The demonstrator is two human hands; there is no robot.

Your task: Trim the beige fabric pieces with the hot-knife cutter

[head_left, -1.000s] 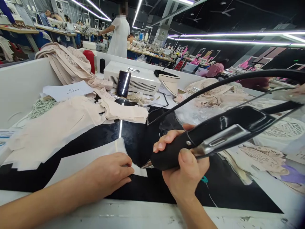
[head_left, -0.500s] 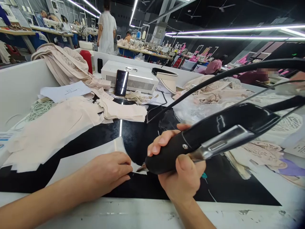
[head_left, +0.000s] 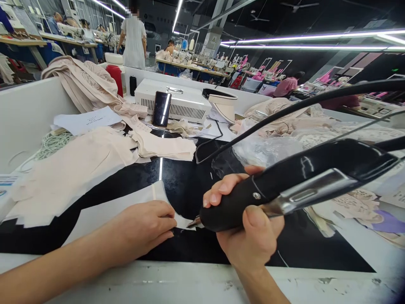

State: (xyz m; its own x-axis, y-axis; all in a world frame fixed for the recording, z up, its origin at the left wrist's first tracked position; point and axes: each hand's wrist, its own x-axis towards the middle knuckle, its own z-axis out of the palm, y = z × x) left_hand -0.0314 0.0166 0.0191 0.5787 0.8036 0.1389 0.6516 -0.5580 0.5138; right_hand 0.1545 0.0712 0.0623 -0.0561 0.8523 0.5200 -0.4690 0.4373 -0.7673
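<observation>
Right hand [head_left: 255, 236] grasps the black tool [head_left: 303, 175], its long axis slanting down leftward to the white sheet [head_left: 107, 213] on the black mat [head_left: 202, 249]; the left hand [head_left: 150, 226], nearer, lies over the sheet, pinching or merely pressing unclear.

The bare left forearm [head_left: 72, 255] enters from the near left corner, slanting toward the far right; the left hand [head_left: 153, 226] is held back upward, its fingers bent and bunched, pointing right. The right forearm [head_left: 260, 282] rises from the near edge, leaning left. The right hand [head_left: 253, 236] is curled in a grip, fingertips [head_left: 215, 198] far, thumb [head_left: 255, 217] near. The hands are apart.
</observation>
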